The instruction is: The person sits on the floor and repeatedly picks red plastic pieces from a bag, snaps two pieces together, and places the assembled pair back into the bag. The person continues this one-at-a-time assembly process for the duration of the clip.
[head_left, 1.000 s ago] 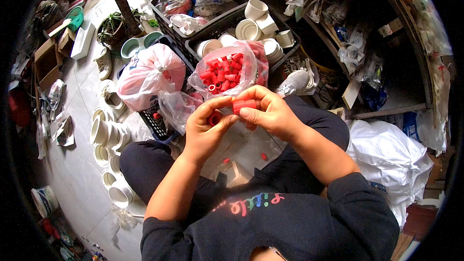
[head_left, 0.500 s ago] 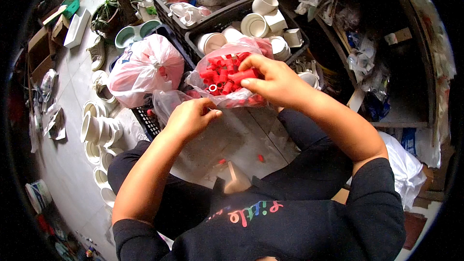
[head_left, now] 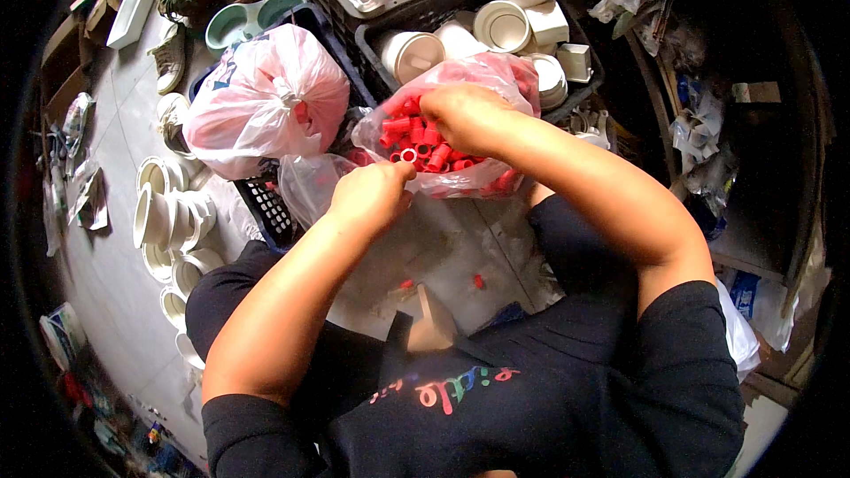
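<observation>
Item, red fittings (head_left: pixel 421 134): short, tubular, loose; heaped in the open clear plastic bag (head_left: pixel 500 75), upper middle of the frame.

Item, risks, by my judgement: the soft bag could sag or tip if my wrist drags on its film, spilling fittings over the near rim. My knuckles could also knock out neighbours, the heap being loose. Two small red pieces (head_left: pixel 478 281) lie on the floor (head_left: pixel 425 239), lower middle of the frame.

Item, right hand (head_left: pixel 467 115): over the heap, back upward, elbow bent, forearm slanting in from the right; fingers bent down, tips hidden, so I cannot tell whether they hold anything.

Item, left hand (head_left: pixel 372 195): at the bag's near left edge, forearm slanting from lower left; fingers curled narrow. Whether they pinch film, I cannot tell.
</observation>
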The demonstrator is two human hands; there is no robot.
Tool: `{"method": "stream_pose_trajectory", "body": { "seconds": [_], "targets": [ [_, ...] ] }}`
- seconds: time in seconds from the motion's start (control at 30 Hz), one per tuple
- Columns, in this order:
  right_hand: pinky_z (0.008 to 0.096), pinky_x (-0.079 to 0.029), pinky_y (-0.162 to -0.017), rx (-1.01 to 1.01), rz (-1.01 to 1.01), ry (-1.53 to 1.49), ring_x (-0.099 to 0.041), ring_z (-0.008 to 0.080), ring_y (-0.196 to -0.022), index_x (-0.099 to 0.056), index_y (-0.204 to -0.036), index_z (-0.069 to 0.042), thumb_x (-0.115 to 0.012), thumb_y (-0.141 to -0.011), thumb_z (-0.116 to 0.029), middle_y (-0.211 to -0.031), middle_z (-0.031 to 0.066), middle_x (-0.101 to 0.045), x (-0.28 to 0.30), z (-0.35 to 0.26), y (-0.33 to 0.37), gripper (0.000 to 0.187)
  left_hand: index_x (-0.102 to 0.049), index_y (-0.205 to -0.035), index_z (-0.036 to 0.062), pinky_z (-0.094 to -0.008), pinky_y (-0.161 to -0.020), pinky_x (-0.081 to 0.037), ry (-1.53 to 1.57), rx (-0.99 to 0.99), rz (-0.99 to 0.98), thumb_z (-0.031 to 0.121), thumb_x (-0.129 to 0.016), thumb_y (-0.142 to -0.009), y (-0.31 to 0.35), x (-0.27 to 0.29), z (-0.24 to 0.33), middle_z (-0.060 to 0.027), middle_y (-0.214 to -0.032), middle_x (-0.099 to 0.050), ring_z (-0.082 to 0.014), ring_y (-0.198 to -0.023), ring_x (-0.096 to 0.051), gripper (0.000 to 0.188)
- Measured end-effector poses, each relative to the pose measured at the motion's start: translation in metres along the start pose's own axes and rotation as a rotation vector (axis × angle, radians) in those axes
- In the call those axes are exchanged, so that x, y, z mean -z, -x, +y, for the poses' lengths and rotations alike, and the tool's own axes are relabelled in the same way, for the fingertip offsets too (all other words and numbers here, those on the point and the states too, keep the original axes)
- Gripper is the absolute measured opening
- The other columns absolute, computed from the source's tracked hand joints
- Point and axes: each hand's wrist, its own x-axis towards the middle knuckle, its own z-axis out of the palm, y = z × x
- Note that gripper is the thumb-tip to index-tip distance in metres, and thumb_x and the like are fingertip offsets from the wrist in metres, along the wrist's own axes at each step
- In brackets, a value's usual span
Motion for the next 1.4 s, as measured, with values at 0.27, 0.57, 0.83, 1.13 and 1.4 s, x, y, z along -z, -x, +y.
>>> {"method": "stream_pose_trajectory", "body": {
  "seconds": [0.27,0.57,0.83,1.13,1.4],
  "targets": [
    [0.038,-0.047,-0.067,0.116,-0.158,0.326,-0.059,0.0271,-0.082,-0.061,-0.088,-0.013,-0.048,-0.077,-0.015,-0.082,0.0099,-0.056,-0.049,0.029,-0.025,0.017,-0.056,-0.078,0.0051,-0.0433,-0.064,-0.047,-0.015,-0.008,0.04,0.018,-0.051,-0.076,-0.007,-0.001,-0.003,-0.0165,-0.078,-0.06,-0.0337,-0.074,-0.06,0.014],
    [0.0341,-0.043,-0.078,-0.021,-0.124,-0.219,-0.056,0.0279,-0.09,-0.053,-0.1,-0.007,-0.065,-0.071,-0.011,-0.096,0.016,-0.058,-0.019,0.04,-0.002,0.032,-0.057,-0.077,0.0062,-0.0436,-0.064,-0.047,-0.008,-0.007,0.084,0.018,-0.051,-0.075,0.005,-0.001,0.0,-0.0163,-0.076,-0.059,-0.0345,-0.073,-0.059,0.013],
    [0.0377,-0.041,-0.085,-0.225,-0.327,0.101,-0.052,0.0331,-0.1,-0.049,-0.114,-0.006,-0.06,-0.075,-0.029,-0.108,0.0187,-0.055,0.017,0.026,0.037,0.046,-0.056,-0.075,0.0073,-0.0425,-0.061,-0.046,-0.002,-0.138,0.138,0.016,-0.052,-0.075,0.017,0.01,0.023,-0.0131,-0.076,-0.056,-0.0325,-0.073,-0.058,0.01],
    [0.0386,-0.043,-0.082,-0.098,-0.056,0.128,-0.055,0.0308,-0.094,-0.057,-0.105,-0.011,-0.056,-0.074,-0.017,-0.099,0.0147,-0.059,0.032,0.037,0.057,0.032,-0.053,-0.074,0.0056,-0.0406,-0.059,-0.047,-0.018,-0.227,0.122,0.01,-0.05,-0.073,0.021,0.031,0.053,-0.011,-0.075,-0.053,-0.03,-0.075,-0.057,0.006],
    [0.0352,-0.046,-0.076,-0.093,0.091,-0.1,-0.06,0.0268,-0.085,-0.059,-0.099,-0.005,-0.055,-0.076,-0.014,-0.089,0.0154,-0.062,0.034,0.058,0.03,0.025,-0.052,-0.073,0.0067,-0.0388,-0.058,-0.047,-0.031,-0.206,0.154,0.009,-0.052,-0.07,0.009,0.033,0.056,-0.0094,-0.074,-0.052,-0.0279,-0.074,-0.056,0.004]
  ]
}}
